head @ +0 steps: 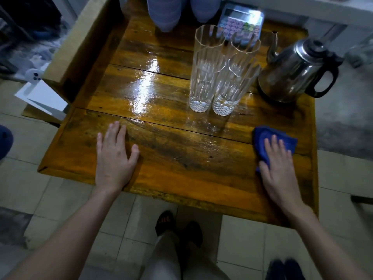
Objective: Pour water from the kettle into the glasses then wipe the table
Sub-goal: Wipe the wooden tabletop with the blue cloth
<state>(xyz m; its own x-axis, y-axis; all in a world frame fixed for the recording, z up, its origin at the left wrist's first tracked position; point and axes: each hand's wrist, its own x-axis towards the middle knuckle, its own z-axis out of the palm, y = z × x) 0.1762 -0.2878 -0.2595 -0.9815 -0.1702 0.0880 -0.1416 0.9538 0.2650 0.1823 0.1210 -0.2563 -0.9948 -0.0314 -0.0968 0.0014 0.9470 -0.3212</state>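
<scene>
two hands rested on a wet wooden table (161, 168). steel kettle (292, 71) stood at far right, w/ two tall glasses (218, 77) just left. left hand (114, 156) lay flat, fingers spread; right hand (277, 170) pressed flat on a blue cloth (262, 138) nr the right edge.

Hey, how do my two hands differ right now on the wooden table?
The right hand presses flat on a crumpled blue cloth, while the left hand lies directly on the bare wooden table with nothing under it. The right hand sits near the table's right edge, in front of the steel kettle; the left hand sits toward the left side, away from the two tall clear glasses. Both are palm-down with fingers extended.
</scene>
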